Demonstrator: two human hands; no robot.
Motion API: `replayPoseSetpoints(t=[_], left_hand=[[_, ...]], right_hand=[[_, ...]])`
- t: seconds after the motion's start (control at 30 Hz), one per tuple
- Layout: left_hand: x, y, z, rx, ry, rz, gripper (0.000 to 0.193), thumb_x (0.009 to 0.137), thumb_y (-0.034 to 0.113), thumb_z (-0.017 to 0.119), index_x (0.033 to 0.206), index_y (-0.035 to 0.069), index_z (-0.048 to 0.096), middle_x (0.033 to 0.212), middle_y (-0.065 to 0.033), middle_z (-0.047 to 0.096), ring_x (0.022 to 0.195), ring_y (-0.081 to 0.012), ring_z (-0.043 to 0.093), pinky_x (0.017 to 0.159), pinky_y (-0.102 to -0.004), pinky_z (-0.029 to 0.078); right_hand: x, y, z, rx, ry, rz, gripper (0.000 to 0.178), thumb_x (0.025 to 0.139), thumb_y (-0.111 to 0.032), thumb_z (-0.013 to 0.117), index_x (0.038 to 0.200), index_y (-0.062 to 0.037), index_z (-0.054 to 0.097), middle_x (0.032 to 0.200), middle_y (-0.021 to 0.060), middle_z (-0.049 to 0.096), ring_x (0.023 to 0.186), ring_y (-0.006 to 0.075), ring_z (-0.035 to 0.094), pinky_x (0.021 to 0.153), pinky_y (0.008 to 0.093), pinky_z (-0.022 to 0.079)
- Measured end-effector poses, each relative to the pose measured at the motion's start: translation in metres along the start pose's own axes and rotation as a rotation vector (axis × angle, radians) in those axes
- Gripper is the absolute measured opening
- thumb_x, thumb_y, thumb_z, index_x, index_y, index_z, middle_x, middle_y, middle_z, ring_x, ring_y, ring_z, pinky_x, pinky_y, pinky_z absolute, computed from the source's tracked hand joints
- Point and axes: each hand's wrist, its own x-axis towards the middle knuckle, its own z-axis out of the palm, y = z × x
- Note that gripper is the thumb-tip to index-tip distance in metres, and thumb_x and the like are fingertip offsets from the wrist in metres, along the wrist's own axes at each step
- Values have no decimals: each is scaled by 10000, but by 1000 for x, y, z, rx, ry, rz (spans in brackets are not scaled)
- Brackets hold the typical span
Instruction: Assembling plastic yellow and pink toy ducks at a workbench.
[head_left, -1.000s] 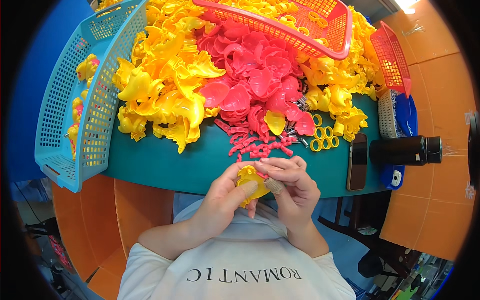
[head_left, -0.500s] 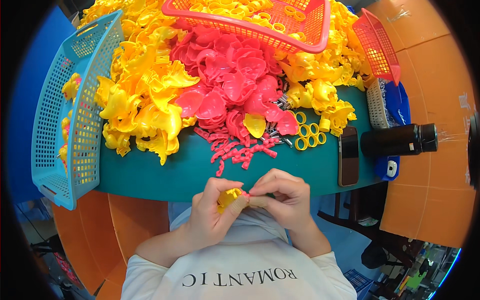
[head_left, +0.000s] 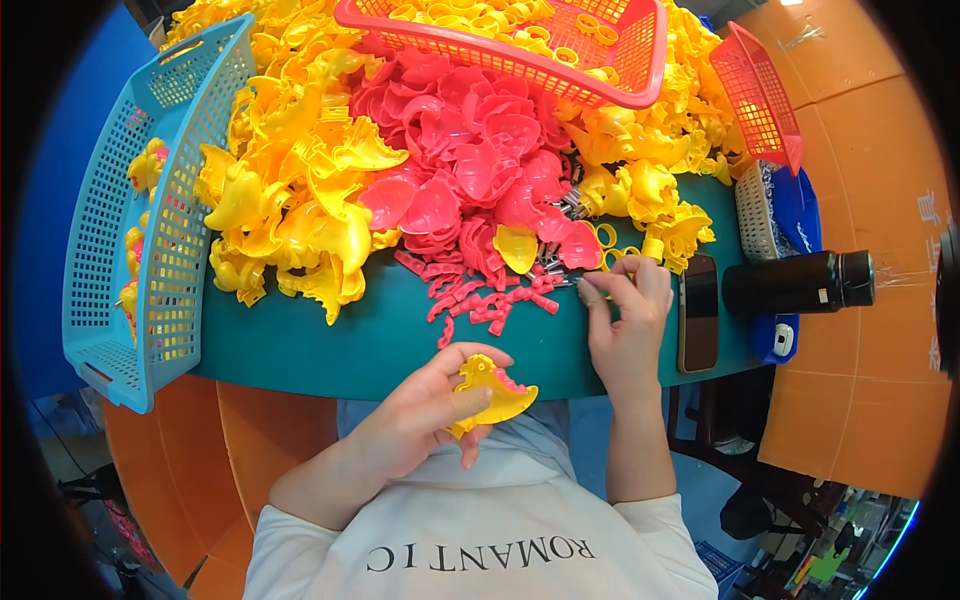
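Note:
My left hand (head_left: 425, 405) grips a yellow curved plastic shell (head_left: 503, 402) above my lap, with a bit of pink plastic (head_left: 508, 380) along its inner edge. Over the table, the thumb and forefinger of my right hand (head_left: 630, 310) pinch at a small silver metal pin (head_left: 566, 283) by the edge of the pin heap. Small pink connector pieces (head_left: 490, 305) lie scattered left of that hand. Several yellow rings (head_left: 625, 256) sit just behind it, partly covered by its fingers. One loose yellow cup-shaped piece (head_left: 516, 248) rests against the pink shells (head_left: 480, 170).
Heaps of yellow shells (head_left: 310, 220) fill the table's back. A red basket (head_left: 560, 75) of yellow rings rests on them. At left stands a blue basket (head_left: 150, 370) holding assembled pieces. A phone (head_left: 697, 315) and black bottle (head_left: 800, 282) lie at right.
My hands have parted. The right one has left the yellow shell and reached forward and right to the pins; the left has turned the shell so its inner side shows.

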Motion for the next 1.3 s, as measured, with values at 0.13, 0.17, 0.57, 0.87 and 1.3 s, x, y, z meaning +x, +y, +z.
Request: replayPoseSetpoints(t=[0.13,0.17,0.57,0.87,1.3], left_hand=[[1,4,-4,21,42,-4,352,933,178,493,1235,4,449,979,-130,570,627,-127,515,436,-275,476],[1,3,-8,65,3,-28,322,951,198,472,1218,18,476,913,-102,568,601,-110,520,440,-261,468],[-2,11,-5,277,-65,-138,312,981,194,439,1209,-10,499,791,-47,575,491,-62,484,419,-212,407],[-3,12,-1,439,-46,-84,286,1001,199,435,1201,9,509,741,-21,565,490,-37,466,424,-201,366],[-13,2,-1,566,-26,44,246,1007,175,426,1171,22,528,655,15,544,507,-23,468,450,-208,354]], right_hand=[[-5,-6,-14,419,88,77,154,771,18,694,917,-12,653,917,123,635,831,234,603,731,329,483],[-9,-18,-23,638,-61,-9,157,762,38,694,908,-11,658,890,122,648,792,231,616,696,311,491],[6,-39,-23,867,-399,-464,238,670,110,651,877,-5,674,850,108,660,723,236,632,614,304,488],[9,-37,-20,878,-423,-501,264,652,117,632,883,-7,668,870,110,650,746,241,629,617,309,489],[-13,-41,-16,1440,-663,281,164,743,56,719,899,26,679,835,95,625,751,162,606,637,257,476]])
